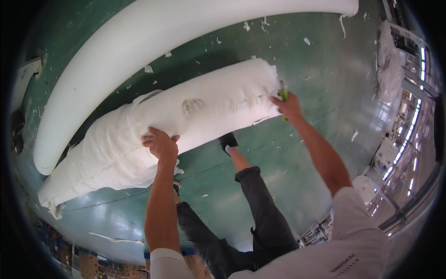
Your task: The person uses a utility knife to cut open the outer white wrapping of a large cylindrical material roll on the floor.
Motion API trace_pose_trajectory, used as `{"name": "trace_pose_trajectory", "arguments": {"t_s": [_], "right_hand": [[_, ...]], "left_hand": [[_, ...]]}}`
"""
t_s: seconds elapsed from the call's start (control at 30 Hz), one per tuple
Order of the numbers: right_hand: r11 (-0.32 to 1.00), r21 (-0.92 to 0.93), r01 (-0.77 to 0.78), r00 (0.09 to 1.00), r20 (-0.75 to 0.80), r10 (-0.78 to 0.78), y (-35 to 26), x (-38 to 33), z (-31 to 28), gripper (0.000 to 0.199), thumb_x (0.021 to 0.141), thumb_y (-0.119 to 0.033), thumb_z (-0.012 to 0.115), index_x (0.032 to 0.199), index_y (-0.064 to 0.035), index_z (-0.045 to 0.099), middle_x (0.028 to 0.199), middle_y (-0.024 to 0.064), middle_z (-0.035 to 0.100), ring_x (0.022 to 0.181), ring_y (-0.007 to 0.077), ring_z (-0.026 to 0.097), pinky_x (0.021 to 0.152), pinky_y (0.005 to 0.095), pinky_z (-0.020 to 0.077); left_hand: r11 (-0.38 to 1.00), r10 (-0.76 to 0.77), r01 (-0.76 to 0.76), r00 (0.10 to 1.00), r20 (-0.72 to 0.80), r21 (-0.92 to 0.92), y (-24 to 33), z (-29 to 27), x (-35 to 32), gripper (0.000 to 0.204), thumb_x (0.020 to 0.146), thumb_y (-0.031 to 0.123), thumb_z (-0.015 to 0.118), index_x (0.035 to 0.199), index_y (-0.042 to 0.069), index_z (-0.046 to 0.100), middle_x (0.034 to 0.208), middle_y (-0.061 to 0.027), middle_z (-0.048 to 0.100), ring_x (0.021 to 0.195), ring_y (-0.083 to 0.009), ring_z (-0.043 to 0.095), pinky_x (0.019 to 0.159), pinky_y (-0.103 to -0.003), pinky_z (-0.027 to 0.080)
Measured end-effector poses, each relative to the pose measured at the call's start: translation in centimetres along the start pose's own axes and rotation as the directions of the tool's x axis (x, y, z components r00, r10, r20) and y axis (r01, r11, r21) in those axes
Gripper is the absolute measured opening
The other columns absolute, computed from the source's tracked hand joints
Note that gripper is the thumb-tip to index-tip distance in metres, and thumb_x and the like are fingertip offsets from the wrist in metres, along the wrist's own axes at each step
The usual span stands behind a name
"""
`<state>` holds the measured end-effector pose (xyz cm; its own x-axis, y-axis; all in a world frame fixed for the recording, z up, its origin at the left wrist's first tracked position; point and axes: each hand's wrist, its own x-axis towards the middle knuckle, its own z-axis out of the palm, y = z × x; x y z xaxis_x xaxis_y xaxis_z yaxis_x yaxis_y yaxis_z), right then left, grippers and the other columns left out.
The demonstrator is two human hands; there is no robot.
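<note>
A long, thick white roll (227, 90) lies slantwise on the floor in front of my feet, wrapped in a thin, wrinkled white covering. My left hand (161, 143) rests on its near side around the middle, fingers spread on the covering. At the right end, my right hand (289, 106) is closed around a green-handled knife (284, 95), whose small dark tip points away from me. The covering is ragged at that end, and the knife's edge is too small to make out. A worn, greyish patch (192, 106) shows on the roll between my hands.
Beyond the roll lies a second, smoother white roll (111, 51), bent by the lens. White scraps (148, 69) are scattered over the green floor (320, 139). Crumpled clear plastic (389, 65) is at the far right. My shoe (227, 141) stands close to the wrapped roll.
</note>
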<state>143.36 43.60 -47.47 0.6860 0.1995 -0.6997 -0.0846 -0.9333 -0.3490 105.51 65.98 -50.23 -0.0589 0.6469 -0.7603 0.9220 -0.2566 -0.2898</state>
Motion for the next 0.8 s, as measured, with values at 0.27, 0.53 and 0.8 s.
{"name": "trace_pose_trajectory", "arguments": {"t_s": [0.27, 0.53, 0.8], "right_hand": [[0.997, 0.055, -0.051, 0.898, -0.435, 0.07, 1.2, 0.4, 8.5, 0.041, 0.071, -0.025, 0.084, 0.097, 0.0028, 0.069, 0.084, 0.0188, 0.071, 0.082, 0.0345, 0.069, 0.076, 0.043, 0.0534], [0.966, 0.256, -0.029, 1.0, 0.016, 0.026, 2.1, 0.0, 4.8, 0.033, 0.082, -0.012, 0.075, 0.11, -0.0003, 0.063, 0.077, 0.0071, 0.066, 0.055, 0.0156, 0.064, 0.052, 0.0298, 0.0516], [0.856, 0.387, -0.342, 0.939, 0.173, 0.297, 0.4, -1.4, 5.1, 0.032, 0.084, -0.017, 0.078, 0.108, -0.0028, 0.063, 0.076, 0.0079, 0.064, 0.051, 0.0156, 0.058, 0.043, 0.0339, 0.0448]], "left_hand": [[0.999, 0.035, -0.036, 0.999, -0.02, -0.014, 1.4, -0.5, 0.1, 0.118, 0.078, 0.047, 0.082, 0.153, -0.01, 0.011, 0.143, -0.0524, 0.023, 0.133, -0.0643, 0.034, 0.095, -0.045, 0.055], [0.998, 0.044, -0.045, 0.999, -0.017, -0.034, 1.8, -0.7, 0.2, 0.116, 0.078, 0.045, 0.082, 0.152, -0.011, 0.013, 0.144, -0.053, 0.02, 0.132, -0.0653, 0.034, 0.094, -0.045, 0.055], [0.999, 0.04, -0.04, 0.999, -0.006, -0.023, 1.4, -0.5, 0.3, 0.116, 0.078, 0.045, 0.082, 0.152, -0.012, 0.013, 0.144, -0.0528, 0.02, 0.133, -0.0656, 0.033, 0.094, -0.045, 0.055]]}}
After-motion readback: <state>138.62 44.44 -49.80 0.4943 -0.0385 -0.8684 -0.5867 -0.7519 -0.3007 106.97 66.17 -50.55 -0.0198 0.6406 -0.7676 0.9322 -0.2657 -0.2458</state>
